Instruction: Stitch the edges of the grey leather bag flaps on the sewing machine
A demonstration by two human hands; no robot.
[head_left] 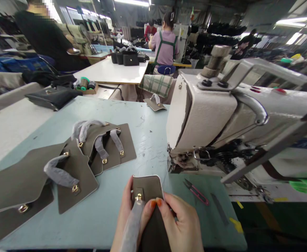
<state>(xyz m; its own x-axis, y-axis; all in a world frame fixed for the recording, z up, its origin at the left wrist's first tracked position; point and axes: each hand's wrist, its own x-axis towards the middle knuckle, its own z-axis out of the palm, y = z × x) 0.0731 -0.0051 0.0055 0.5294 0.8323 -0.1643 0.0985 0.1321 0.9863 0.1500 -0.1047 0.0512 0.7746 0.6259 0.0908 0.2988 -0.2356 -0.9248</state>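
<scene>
Brown panel (151,185) is pinched by nearly closed left fingers (146,215) and right fingers (167,214)

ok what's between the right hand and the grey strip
Pink-handled snips, lying on the table between the right hand and the grey strip, in the head view.

I count one left hand (124,210) and one right hand (183,220), one held panel (149,187), one machine (203,112) and one pair of snips (192,189). One more panel (151,104) lies apart; those in the pile (128,141) overlap too much to number. Beyond, there are four other people (165,47) and one checked cloth (157,85).
</scene>
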